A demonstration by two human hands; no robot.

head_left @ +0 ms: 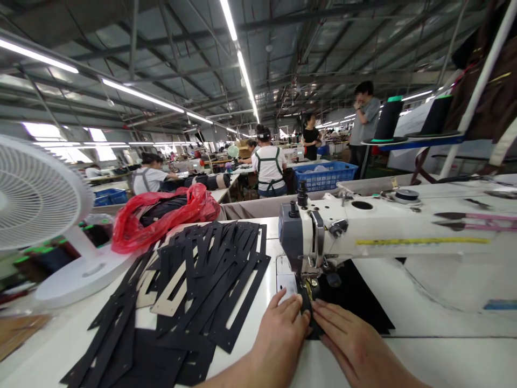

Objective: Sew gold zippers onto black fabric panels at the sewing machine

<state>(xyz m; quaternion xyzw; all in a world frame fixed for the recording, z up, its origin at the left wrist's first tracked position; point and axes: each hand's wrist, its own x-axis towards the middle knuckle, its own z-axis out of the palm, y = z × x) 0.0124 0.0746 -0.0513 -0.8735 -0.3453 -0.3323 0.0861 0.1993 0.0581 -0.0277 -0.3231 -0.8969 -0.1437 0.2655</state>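
Observation:
A white sewing machine [404, 231] stands at the right, its needle area above black material [355, 296] on the white table. My left hand [280, 328] presses on the near left edge of this material, fingers bent and close together, thumb against the black strip. Close beside it, my right hand [347, 334] lies on the material with its fingers stretched forward and held together. A gold-coloured metal part [310, 285] shows between the fingertips and the presser foot. What lies under the fingers is hidden.
Many black cut pieces with slots [234, 291] are heaped left of my hands. Behind them lies a red plastic bag [165, 210]; a white fan [84, 258] stands far left. Scissors with pink handles [472, 221] rest on the machine. Several people work beyond.

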